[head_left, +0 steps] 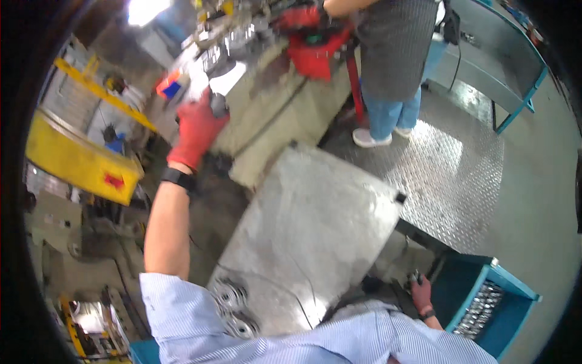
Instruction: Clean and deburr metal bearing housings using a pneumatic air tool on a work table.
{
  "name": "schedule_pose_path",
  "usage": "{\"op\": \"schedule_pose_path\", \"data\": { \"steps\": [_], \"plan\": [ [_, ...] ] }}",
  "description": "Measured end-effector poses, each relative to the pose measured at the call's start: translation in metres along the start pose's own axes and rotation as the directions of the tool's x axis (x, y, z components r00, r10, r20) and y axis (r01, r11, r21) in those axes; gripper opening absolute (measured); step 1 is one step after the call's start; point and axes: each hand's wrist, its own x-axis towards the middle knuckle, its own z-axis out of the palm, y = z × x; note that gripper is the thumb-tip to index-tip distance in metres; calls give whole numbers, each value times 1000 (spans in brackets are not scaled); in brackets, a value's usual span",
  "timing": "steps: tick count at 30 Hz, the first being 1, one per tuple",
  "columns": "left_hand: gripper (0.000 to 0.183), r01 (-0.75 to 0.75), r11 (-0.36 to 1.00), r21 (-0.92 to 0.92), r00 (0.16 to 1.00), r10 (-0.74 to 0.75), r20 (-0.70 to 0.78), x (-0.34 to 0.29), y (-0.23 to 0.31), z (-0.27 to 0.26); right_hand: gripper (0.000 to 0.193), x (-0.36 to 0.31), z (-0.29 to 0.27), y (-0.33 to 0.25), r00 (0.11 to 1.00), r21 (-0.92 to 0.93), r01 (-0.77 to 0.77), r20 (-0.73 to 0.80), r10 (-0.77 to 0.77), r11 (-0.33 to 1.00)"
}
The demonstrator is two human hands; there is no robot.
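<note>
The scene is brightly lit from above, with a blown-out white light source (145, 9) at the top left. Glare washes over the checker-plate floor (448, 151) in a pale patch and gleams off the grey metal sheet (315, 224). Motion blur smears the upper left, softening the left hand (197, 130) in its red glove and the cluttered tabletop (273, 91). Fisheye distortion bends straight edges near the rim, and a dark vignette rings the frame.

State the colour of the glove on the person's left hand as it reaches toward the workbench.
Red; the left hand wears a red glove, seen best in the head view, gripping a small dark object.
</note>
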Motion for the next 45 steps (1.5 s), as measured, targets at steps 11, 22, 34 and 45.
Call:
{"op": "schedule_pose_path", "data": {
  "steps": [11,22,34,45],
  "plan": [
    [42,143,-719,-680,689,-421,590,-339,87,65,22,-10,-3,-94,952,28,121,279,-124,992],
    [36,-20,-917,-399,429,-368,825,-536,199,129,27,-15,11,-93,851,-161,258,505,-145,953],
    [40,642,696,-323,694,-347,631,-519,149,98,26,-90,40,-69,863,-107,344,427,-269,933],
    [22,301,878,-371,907,-144,395,-519,135,110,27,-205,62,-24,923,-69,299,274,-270,952]
  ]
}}
